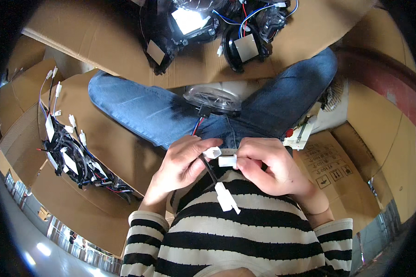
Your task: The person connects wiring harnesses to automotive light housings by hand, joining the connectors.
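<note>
My left hand pinches a small white plug connector on a black cable. From that cable a second white connector hangs down over my striped top. My right hand grips another white connector just below and beside the first one; the two plugs are nearly touching. Both hands are held close together over my lap, in front of my blue jeans. A round lamp unit in clear wrap with a black plug and red and blue wires rests between my knees.
A bundle of black wiring harnesses with white plugs lies on cardboard at my left. Black lamp housings with wires sit on the cardboard ahead. A cardboard box and a small white part with a red piece are at my right.
</note>
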Demonstrator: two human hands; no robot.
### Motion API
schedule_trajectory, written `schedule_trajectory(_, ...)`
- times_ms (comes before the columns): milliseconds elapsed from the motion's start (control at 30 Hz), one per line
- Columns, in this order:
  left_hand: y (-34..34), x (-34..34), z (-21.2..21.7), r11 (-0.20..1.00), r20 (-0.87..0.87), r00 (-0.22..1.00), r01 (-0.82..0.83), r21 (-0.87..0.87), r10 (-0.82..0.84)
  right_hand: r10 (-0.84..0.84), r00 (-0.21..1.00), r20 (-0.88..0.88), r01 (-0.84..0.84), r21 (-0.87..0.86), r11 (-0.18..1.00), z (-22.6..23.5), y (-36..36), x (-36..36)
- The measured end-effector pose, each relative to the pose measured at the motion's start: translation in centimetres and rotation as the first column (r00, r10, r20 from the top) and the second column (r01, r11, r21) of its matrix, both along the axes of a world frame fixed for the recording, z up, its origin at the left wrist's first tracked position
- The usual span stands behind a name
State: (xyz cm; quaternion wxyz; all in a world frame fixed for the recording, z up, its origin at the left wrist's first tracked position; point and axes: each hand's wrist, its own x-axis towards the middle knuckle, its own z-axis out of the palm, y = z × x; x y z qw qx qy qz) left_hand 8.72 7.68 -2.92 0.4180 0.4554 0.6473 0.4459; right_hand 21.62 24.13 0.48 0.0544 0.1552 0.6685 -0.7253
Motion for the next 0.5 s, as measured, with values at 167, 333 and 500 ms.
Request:
schedule_trajectory(167, -0.7, 0.3, 0.1, 1.0, -0.154, 0.988, -0.007, -0.009, 0.006, -0.047, 0.993, 0.109, 0.046, 0.004, 0.999, -0.1, -1.5, 0.3)
schedule_trajectory(333, -1.7, 0.9, -0.8, 0.999, -0.45, 0.892, -0.023, 0.041, 0.039, -0.095, 0.983, 0.158, 0.066, 0.178, 0.982, -0.9, -2.7, 0.7)
schedule_trajectory(500, -1.6, 1.6, -0.3, 0.997, -0.42, 0.906, 0.026, -0.07, -0.053, -0.051, 0.985, 0.166, 0.024, 0.159, 0.987, -1.1, -3.0, 0.8)
